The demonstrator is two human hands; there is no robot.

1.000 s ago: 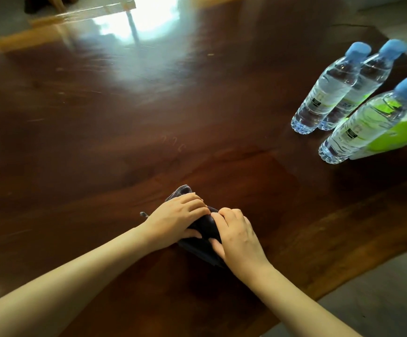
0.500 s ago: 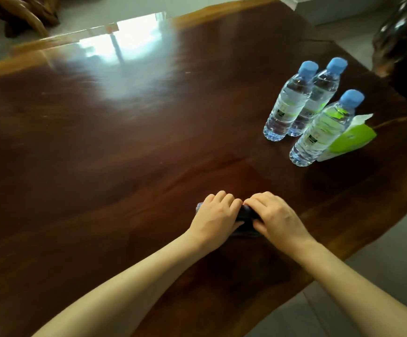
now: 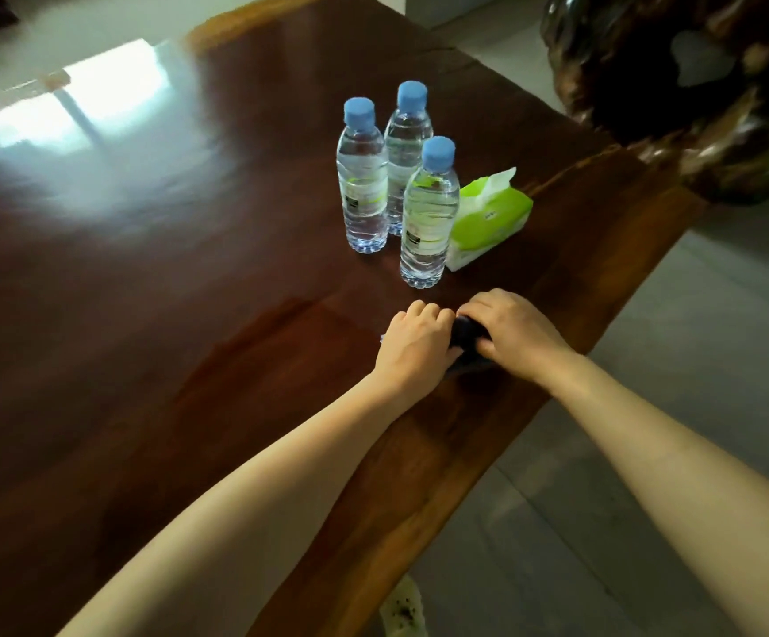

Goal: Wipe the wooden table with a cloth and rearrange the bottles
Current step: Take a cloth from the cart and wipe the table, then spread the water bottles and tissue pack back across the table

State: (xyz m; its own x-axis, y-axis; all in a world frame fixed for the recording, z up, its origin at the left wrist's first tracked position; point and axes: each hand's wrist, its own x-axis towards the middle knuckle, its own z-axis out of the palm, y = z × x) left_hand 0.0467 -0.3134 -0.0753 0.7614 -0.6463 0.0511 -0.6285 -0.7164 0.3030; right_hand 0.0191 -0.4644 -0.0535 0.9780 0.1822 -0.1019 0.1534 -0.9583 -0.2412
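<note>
Since a moment ago both hands have slid the dark bunched cloth [image 3: 465, 335] rightward, left hand [image 3: 415, 344] and right hand [image 3: 518, 333] clamped on it near the clear blue-capped bottles [image 3: 428, 213]; I should press flat, overlapping strokes.
</note>
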